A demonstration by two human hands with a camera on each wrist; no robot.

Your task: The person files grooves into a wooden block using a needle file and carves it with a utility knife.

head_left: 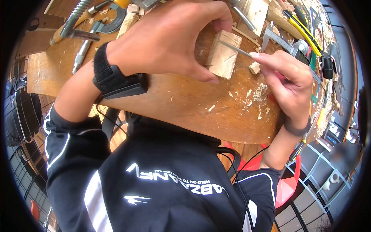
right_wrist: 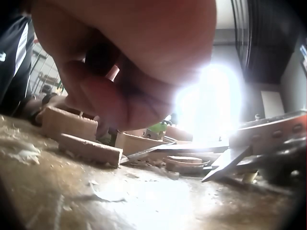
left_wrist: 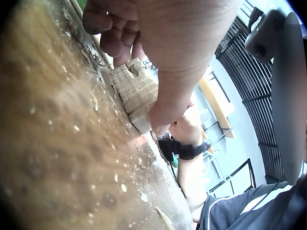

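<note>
A pale wooden block [head_left: 223,62] lies on the brown workbench, its carved, notched side [left_wrist: 136,88] showing in the left wrist view. My left hand [head_left: 166,40] grips the block, thumb at its near end and curled fingers at its far end. My right hand [head_left: 288,77] pinches a thin grey tool [head_left: 234,47] between thumb and index finger. The tool's far end lies across the upper part of the block; its exact kind I cannot tell. Beside the block, near the right fingertips, sits a small wooden cube [head_left: 254,68].
Wood shavings [head_left: 257,96] lie scattered near the right hand. A vernier caliper [head_left: 278,38], yellow-handled pliers [head_left: 305,33] and wood offcuts crowd the back right. At the left are a micrometer [head_left: 112,25] and a metal tool with a coiled spring [head_left: 80,15]. The bench's curved front edge runs before the torso.
</note>
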